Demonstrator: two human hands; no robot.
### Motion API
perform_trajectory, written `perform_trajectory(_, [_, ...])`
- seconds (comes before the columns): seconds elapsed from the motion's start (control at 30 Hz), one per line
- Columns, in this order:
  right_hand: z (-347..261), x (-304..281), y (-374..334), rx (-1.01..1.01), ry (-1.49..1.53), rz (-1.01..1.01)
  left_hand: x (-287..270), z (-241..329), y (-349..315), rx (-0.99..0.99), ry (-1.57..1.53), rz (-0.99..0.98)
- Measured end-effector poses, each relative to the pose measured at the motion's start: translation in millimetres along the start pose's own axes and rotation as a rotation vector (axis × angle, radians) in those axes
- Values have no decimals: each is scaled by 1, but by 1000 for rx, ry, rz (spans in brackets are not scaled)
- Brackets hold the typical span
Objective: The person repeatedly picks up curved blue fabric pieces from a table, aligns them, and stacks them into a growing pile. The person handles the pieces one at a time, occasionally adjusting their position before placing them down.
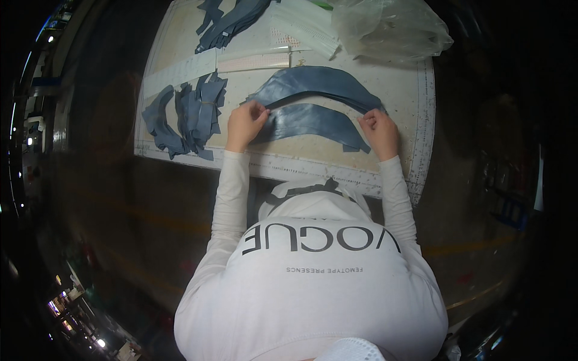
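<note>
A stack of curved blue leather-like strips [313, 79] lies arched across the middle of the table. One similar curved strip [307, 120] lies below it, nearer to me, its right end over another small blue edge. My left hand [245, 124] is closed in a pinch at the left end of the upper stack, its fingertips close to the lower strip's upper edge. At the stack's right end, my right hand [380, 132] also pinches, thumb against fingers. The hands partly cover both ends, so how many layers they grip does not show.
Bundles of blue cut pieces [186, 117] lie at the left, and more [232, 27] at the far side. Paper strips [180, 70], a clear-wrapped roll [253, 60] and a clear plastic bag [391, 30] lie beyond the stack. The white table [409, 138] has ruled edges.
</note>
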State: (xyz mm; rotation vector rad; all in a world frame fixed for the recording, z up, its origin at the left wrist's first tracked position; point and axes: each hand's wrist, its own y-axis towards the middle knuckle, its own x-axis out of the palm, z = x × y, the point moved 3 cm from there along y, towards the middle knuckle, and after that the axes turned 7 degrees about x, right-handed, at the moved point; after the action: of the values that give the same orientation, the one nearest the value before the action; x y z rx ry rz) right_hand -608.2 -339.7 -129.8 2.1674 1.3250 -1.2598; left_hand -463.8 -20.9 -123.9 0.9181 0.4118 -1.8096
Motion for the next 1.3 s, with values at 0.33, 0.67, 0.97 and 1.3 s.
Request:
perform_trajectory(0.33, [7,30,-38,-93,145,-18,20,-24,-35,38,39,-136])
perform_trajectory(0.67, [14,5,-44,-213,89,75,14,-25,-63,-25,-61,-58])
perform_trajectory(0.97, [11,-9,-71,-155,83,19,31,-4,-78,-118,-243,-330])
perform_trajectory(1.3, [-38,5,-103,309,1118,-830,39,89,-41,-329,-1236,-452])
